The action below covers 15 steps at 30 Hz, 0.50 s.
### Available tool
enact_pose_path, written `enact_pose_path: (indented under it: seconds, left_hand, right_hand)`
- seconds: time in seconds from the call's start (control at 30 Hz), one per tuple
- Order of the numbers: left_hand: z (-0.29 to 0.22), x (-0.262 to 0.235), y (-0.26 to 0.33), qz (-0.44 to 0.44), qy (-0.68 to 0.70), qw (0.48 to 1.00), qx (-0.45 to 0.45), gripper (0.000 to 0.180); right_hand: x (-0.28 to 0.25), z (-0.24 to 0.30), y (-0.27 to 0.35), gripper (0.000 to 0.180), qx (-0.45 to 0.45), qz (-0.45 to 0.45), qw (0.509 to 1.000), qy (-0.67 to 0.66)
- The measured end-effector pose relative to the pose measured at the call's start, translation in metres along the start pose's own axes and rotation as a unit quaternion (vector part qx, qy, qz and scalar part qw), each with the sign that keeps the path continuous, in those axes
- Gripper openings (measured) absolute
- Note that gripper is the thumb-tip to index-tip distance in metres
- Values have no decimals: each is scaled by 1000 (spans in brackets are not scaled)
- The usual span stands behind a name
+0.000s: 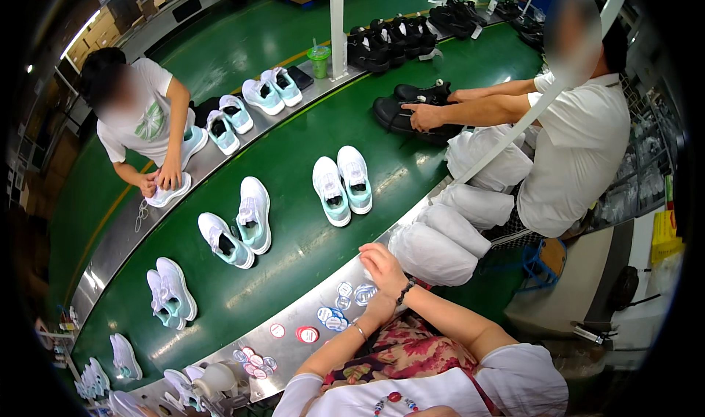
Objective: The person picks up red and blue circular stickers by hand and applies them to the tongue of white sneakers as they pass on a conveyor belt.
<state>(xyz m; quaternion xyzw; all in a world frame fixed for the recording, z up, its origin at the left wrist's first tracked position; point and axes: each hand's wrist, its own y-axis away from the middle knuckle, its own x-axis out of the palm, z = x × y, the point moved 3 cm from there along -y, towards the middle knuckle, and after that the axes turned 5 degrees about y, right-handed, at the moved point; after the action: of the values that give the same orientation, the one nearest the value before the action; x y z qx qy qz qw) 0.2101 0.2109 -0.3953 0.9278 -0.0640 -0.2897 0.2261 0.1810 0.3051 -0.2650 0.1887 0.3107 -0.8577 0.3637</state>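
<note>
Above the near metal ledge, my right hand (pixel 383 267) is raised, its fingers bent and pressed together. Whatever it may hold is too small to make out. Just below it, my left hand (pixel 378 309) reaches in beside the right wrist, its fingers mostly hidden. Round blue-and-white labels (pixel 365 294) lie right by my hands. A loose heap of blue-and-white labels (pixel 333 318) is to their left, then round red-and-white labels (pixel 308 335). Beyond the ledge, a pair of white and mint sneakers (pixel 342 188) stands on the green belt (pixel 294 252).
More sneaker pairs (pixel 253 215) line the belt leftward. Across it, a co-worker (pixel 150 112) handles a shoe. At right, another co-worker (pixel 573 145) holds black shoes (pixel 400 114) beside white-wrapped bundles (pixel 433 252). A green cup (pixel 319 62) stands by a white post (pixel 337 27).
</note>
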Motion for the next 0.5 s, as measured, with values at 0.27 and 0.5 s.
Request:
enact_pose_path:
  seconds: [0.27, 0.5]
  left_hand:
    - [10, -50, 38, -305, 12, 945, 121, 23]
    - [60, -49, 44, -357, -59, 932, -15, 17]
  right_hand:
    - [-32, -37, 36, 12, 212, 33, 974, -78]
    - [5, -22, 62, 16, 225, 176, 958, 22]
